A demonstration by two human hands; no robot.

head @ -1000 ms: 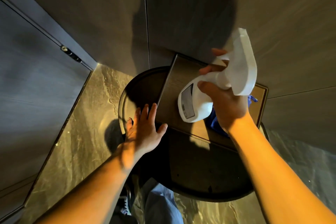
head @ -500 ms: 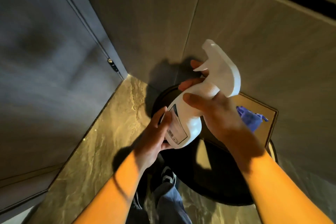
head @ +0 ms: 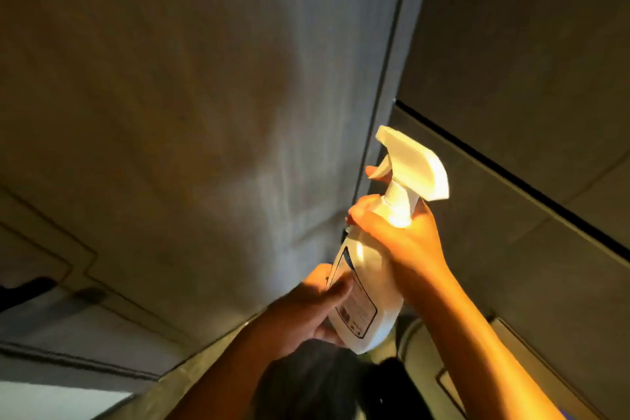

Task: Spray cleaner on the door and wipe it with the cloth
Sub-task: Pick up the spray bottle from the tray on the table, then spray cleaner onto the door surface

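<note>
A white spray bottle [head: 366,286] with a white trigger head is held up in front of the grey door [head: 211,112], nozzle pointing left toward it. My right hand [head: 405,242] grips the bottle's neck, one finger in front of the trigger. My left hand [head: 306,310] cups the bottle's lower body beside the label. The cloth is out of view.
The door's right edge and frame [head: 385,78] run down the middle. A dark wall panel [head: 528,44] fills the right side. The stone floor [head: 191,375] shows at the bottom, and the edge of the round side table [head: 453,385] at lower right.
The view has swung up and left from the table to the door. Both hands have lifted the bottle higher, and my left hand stays on its base.
</note>
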